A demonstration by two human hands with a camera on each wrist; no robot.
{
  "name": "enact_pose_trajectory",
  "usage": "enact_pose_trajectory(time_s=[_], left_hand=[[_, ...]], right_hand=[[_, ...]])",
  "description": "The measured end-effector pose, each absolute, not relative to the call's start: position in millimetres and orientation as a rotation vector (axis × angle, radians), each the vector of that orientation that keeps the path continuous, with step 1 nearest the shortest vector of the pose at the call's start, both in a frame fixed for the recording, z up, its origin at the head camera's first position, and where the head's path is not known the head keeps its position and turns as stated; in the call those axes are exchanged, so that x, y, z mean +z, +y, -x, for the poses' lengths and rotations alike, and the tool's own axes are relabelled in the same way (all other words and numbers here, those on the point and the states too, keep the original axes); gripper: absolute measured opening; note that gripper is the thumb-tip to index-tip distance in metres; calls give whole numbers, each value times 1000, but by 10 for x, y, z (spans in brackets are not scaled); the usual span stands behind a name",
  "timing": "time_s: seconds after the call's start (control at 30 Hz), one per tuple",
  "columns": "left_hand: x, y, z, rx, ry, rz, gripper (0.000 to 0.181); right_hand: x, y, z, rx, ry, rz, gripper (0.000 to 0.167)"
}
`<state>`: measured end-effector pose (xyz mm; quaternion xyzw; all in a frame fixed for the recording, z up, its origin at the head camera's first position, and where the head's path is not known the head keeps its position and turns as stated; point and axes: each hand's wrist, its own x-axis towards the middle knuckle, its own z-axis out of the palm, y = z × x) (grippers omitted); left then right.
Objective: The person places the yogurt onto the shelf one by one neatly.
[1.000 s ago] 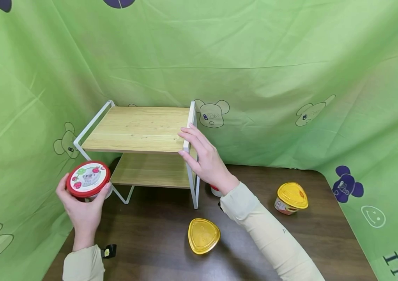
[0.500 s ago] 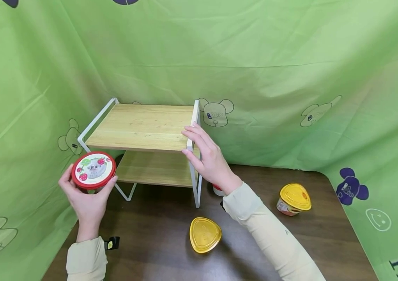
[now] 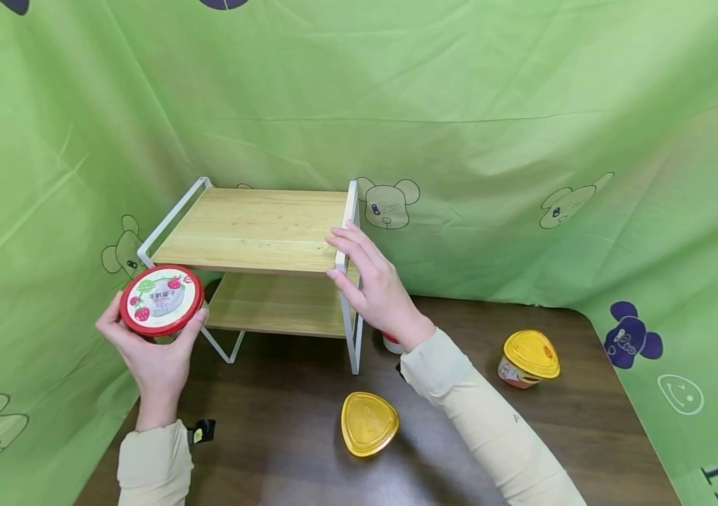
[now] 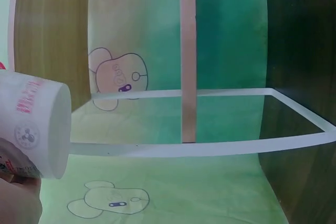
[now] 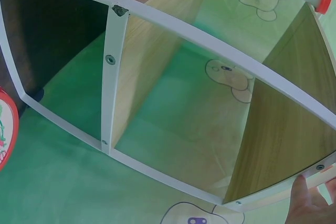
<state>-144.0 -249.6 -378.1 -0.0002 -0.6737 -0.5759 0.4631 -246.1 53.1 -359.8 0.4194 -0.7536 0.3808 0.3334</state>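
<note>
In the head view my left hand [image 3: 152,362] grips a round tub [image 3: 162,300] with a red-rimmed lid and strawberry print. It is held near the front left corner of the two-tier wooden shelf rack [image 3: 251,228]. The left wrist view shows the tub's pale side [image 4: 39,124] beside the rack's white frame [image 4: 142,149]. My right hand [image 3: 380,288] rests on the rack's right white rail, fingers fairly straight across it and thumb near the front corner. From the right wrist, the thumb [image 5: 302,200] touches the frame at the upper board.
A yellow-lidded tub [image 3: 369,424] stands on the dark table [image 3: 270,436] in front of the rack, and another yellow-lidded tub [image 3: 528,360] at the right. A red-lidded tub [image 3: 392,343] is partly hidden behind my right wrist. Green cloth [image 3: 491,154] hangs behind and at both sides.
The left hand has raised the red-lidded tub slightly toward the rack's front left corner. My right hand stays at the rail. The head view has shifted a little.
</note>
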Motion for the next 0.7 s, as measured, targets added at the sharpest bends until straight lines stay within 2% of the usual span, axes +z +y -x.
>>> enact_pose_trajectory(time_s=[0.7], left_hand=[[-3666,-2484,1517,-1406,-1625,83,86]], right_hand=[[-3602,539,2467,988,-1969,-1092,46]])
